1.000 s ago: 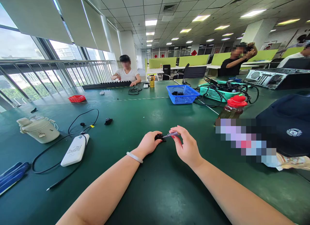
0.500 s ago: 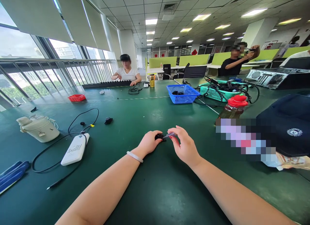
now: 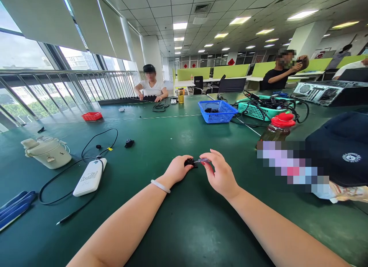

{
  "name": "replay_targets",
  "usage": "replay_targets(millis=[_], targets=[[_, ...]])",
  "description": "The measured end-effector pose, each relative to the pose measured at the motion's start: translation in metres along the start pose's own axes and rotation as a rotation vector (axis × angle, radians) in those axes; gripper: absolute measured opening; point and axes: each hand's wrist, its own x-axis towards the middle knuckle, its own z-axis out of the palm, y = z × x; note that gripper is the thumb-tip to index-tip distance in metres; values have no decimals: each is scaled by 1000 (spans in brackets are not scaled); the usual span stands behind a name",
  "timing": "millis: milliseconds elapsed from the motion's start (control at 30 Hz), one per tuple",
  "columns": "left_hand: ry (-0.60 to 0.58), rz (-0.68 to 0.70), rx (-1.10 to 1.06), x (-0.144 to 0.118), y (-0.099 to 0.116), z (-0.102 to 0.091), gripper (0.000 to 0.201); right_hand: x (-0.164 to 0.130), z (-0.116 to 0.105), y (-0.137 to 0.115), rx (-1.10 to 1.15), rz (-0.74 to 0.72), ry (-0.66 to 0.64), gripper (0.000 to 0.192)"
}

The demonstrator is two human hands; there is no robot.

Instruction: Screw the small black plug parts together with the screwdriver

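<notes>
My left hand (image 3: 178, 168), with a pale bracelet at the wrist, is closed on a small black part (image 3: 189, 162) resting on the green table (image 3: 184, 236). Fingers cover much of that part, so its kind is unclear. My right hand (image 3: 220, 171) pinches a slim screwdriver (image 3: 203, 160) with a clear purplish handle. Its shaft points left and its tip meets the black part, though the exact contact point is too small to make out. Beyond my left hand lies another small black piece (image 3: 129, 143).
To the left are a white power bank (image 3: 90, 177) with a black cable, a cream bottle (image 3: 48, 154) and blue gloves (image 3: 17, 207). Ahead stand a blue basket (image 3: 217, 117) and a green basket (image 3: 258, 112) of cables. Right: a red-lidded bottle (image 3: 277, 128), a dark cap (image 3: 340, 148). People sit beyond.
My hands keep almost the same pose, the screwdriver still against the black part. Across the table, a person's hand has moved down onto the black keyboard-like strip.
</notes>
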Motion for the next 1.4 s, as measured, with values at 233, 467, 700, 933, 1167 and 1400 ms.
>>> replay_targets(millis=[233,467,700,933,1167,1400], targets=[[5,12,8,0,-1,-1,29,0,4,-1,5,-43,-3,27],[9,-1,-8,0,-3,0,34,4,-1,-11,-38,-176,-125,19],[-3,-29,-2,-2,2,-3,38,-2,-1,-17,-14,-279,-216,23],[-1,-17,7,-1,1,-2,38,1,-3,-15,11,-245,-146,22],[1,-23,9,0,-1,-1,38,-1,-3,-18,-27,-333,-278,23],[1,-34,29,1,-3,0,38,-5,1,-25,-58,-272,-769,20]])
